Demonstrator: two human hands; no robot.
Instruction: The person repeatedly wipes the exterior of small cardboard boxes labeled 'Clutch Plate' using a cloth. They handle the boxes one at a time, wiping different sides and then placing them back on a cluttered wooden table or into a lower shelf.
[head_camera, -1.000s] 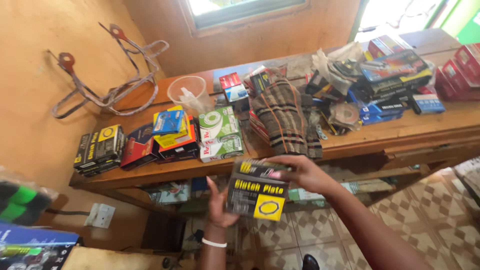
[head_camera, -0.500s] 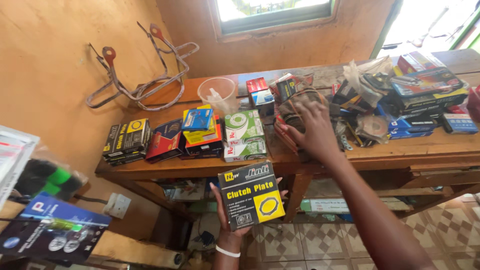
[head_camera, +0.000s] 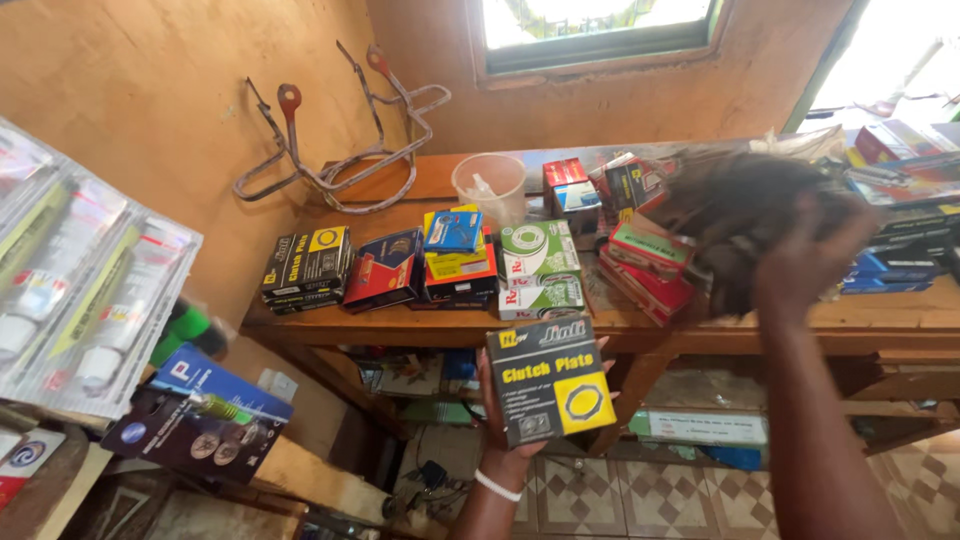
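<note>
My left hand (head_camera: 497, 430) holds up a black and yellow parts box (head_camera: 549, 378) in front of the wooden table's front edge (head_camera: 420, 325). My right hand (head_camera: 806, 262) grips a dark plaid cloth (head_camera: 742, 205) and lifts it off the table; the cloth is blurred with motion. Under the lifted cloth lie red and green boxes (head_camera: 650, 258). Left of them stand stacks of small boxes: green and white (head_camera: 541, 268), blue, yellow and red (head_camera: 455, 252), and black and yellow (head_camera: 306, 266).
A clear plastic cup (head_camera: 490, 187) stands behind the stacks. A bent metal frame (head_camera: 335, 165) leans on the orange wall. Blister packs (head_camera: 80, 300) hang at the left. More boxes (head_camera: 905, 190) crowd the table's right end. A lower shelf (head_camera: 700, 425) holds packages above a tiled floor.
My right hand took hold of the plaid cloth and raised it to the right, uncovering red boxes. The left hand kept the box in front, and the view swung left.
</note>
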